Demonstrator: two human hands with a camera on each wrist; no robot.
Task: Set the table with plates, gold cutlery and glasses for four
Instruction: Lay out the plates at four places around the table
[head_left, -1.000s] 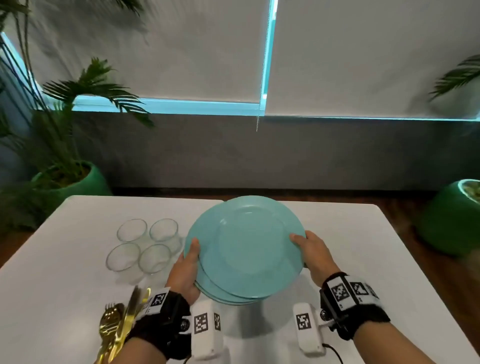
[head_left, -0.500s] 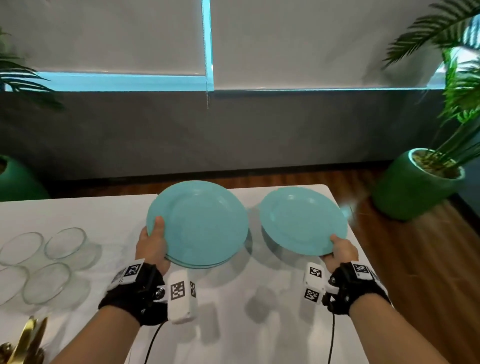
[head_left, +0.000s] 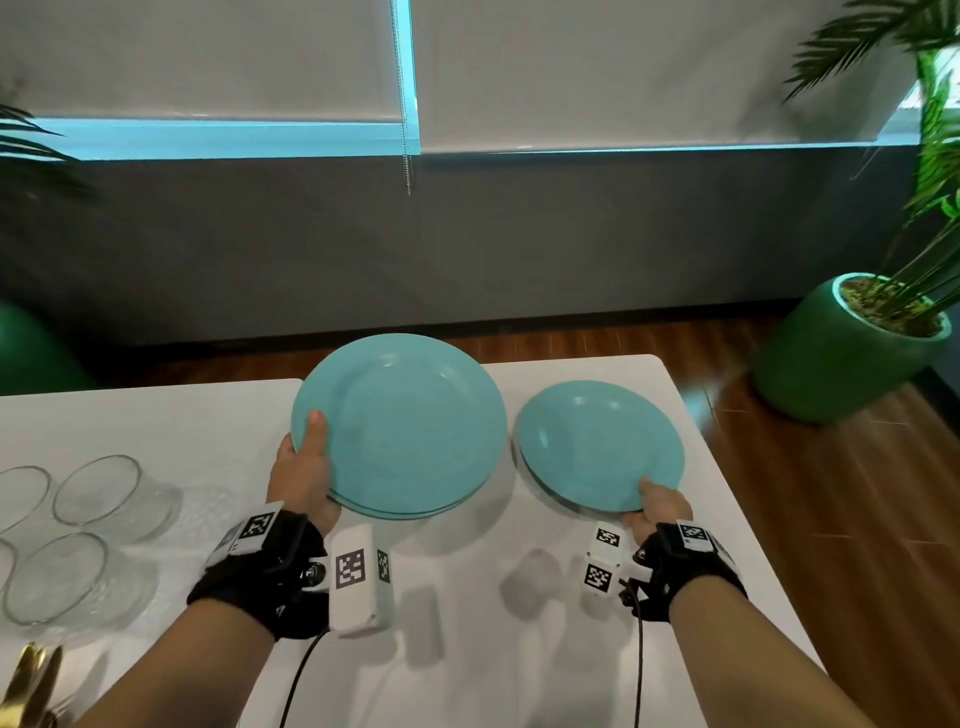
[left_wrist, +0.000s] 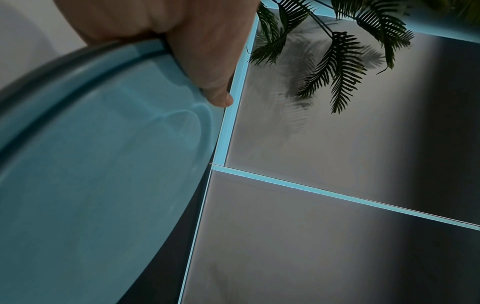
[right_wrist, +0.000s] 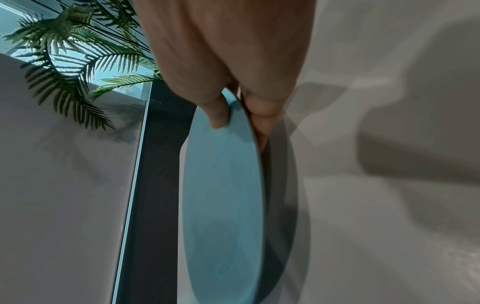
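Observation:
My left hand grips a stack of turquoise plates by its left rim, thumb on top, held above the white table. In the left wrist view the thumb lies over the plate stack. My right hand pinches a single turquoise plate at its near rim, low over the table's far right corner. The right wrist view shows the thumb on top of that plate and fingers underneath, with a shadow just below it. Several clear glasses stand at the left. Gold cutlery lies at the bottom left.
A green plant pot stands on the wooden floor beyond the table's right edge. A grey wall with blinds runs behind the table. Another green pot shows at the far left.
My right hand took one plate off the stack and carried it right, then lowered it toward the table's right corner. The left hand keeps the rest of the stack. My view has swung right.

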